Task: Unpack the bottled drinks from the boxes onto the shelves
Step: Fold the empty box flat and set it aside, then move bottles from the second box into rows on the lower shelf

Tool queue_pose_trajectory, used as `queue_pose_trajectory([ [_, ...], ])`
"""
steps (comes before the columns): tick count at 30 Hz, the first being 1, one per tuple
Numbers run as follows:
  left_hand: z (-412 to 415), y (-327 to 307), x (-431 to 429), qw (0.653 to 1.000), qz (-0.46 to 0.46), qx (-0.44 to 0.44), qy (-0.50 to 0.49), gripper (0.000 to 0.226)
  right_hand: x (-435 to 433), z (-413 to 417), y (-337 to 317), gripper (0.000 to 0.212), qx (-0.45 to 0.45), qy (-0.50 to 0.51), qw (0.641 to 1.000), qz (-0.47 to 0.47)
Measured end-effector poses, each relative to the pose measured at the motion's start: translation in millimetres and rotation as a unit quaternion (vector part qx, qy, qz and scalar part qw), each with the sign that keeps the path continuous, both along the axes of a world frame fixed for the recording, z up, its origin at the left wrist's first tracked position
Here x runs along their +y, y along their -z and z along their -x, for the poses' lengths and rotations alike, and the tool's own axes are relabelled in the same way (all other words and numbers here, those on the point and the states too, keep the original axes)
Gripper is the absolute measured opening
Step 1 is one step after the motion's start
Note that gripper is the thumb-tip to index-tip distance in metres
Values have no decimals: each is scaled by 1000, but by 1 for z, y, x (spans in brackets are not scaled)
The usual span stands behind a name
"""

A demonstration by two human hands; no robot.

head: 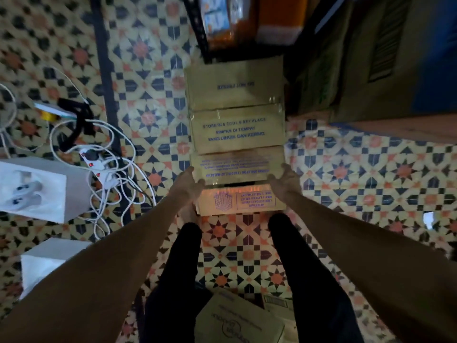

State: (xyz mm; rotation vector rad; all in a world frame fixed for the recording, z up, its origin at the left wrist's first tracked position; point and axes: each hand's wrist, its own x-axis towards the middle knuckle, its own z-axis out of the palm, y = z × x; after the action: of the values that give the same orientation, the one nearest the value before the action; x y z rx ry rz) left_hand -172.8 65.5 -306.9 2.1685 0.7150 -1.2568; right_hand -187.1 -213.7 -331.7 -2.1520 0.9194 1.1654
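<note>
A closed brown cardboard box point(237, 129) with blue print, sealed with clear tape, stands on the patterned floor in front of me. My left hand point(189, 185) grips its near left corner. My right hand point(284, 180) grips its near right corner. A flap or lower box point(241, 200) with purple print shows just below the hands. At the top, a dark shelf point(197, 28) holds orange and blue packs point(222, 18). No bottles can be seen; the box hides its contents.
A white power strip with tangled white cables point(106, 167) lies on the floor at left, next to white boxes point(39, 186). Another cardboard box point(237, 320) lies behind my legs. A dark post point(103, 70) runs up the left; wooden furniture point(371, 70) stands at right.
</note>
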Motion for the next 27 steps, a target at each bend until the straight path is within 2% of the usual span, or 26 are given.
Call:
queue_pose_trajectory([
  [3,-31,-18,-4,1000,-10,0,2,50,9,-16,-36,68,-17,-24,998,-53],
  [6,-58,-18,-16,1000,-3,-18,15,47,2,-33,-50,65,-38,-97,992,-74],
  [9,-80,-10,-28,998,-2,-43,56,48,-10,-61,-42,61,-51,-161,982,-85],
  [12,-105,5,-32,995,6,-51,88,52,-8,-94,-26,63,-51,-175,979,-91],
  [16,-141,53,-25,989,13,-43,139,39,5,-134,15,57,-76,-179,978,-81],
  [18,-155,66,-23,983,18,-56,175,25,17,-151,39,52,-97,-201,972,-71],
  [19,-161,74,-22,981,13,-59,184,25,23,-158,48,49,-111,-209,970,-62],
  [23,-170,98,-20,975,-63,-114,180,50,40,-176,69,47,-151,-296,943,6],
  [25,-166,96,-17,969,-87,-138,187,48,47,-184,68,43,-171,-335,926,37],
  [27,-171,91,-13,970,-95,-156,159,42,54,-185,57,36,-190,-341,920,27],
])
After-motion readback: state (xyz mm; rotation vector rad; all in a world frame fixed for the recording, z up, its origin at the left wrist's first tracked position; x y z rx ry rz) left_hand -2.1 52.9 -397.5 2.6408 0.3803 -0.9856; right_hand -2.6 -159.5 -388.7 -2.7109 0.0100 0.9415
